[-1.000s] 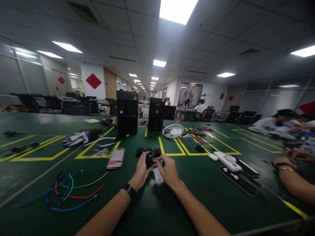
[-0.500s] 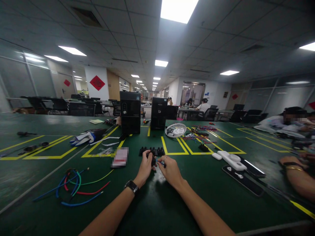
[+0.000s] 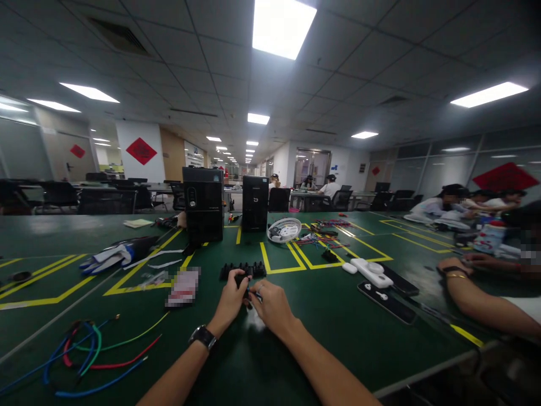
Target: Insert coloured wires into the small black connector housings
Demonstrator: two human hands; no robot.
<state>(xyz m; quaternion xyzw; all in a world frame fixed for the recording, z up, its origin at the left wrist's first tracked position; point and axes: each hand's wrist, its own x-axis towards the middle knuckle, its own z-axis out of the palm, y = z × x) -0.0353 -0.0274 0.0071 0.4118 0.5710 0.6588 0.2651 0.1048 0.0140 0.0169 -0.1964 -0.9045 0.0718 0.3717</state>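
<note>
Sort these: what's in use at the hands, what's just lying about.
In use:
small black part, in the left hand; right hand close by
black row of parts just beyond, probably

Lying about, apparently:
coloured wires
white basket
glove
earbuds

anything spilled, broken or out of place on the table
Nothing looks spilled or broken. Slightly odd: two earbuds lying uncased on a black slab at right, and wires at left in an untidy tangle. The black part in the left hand is too hidden to judge.
</note>
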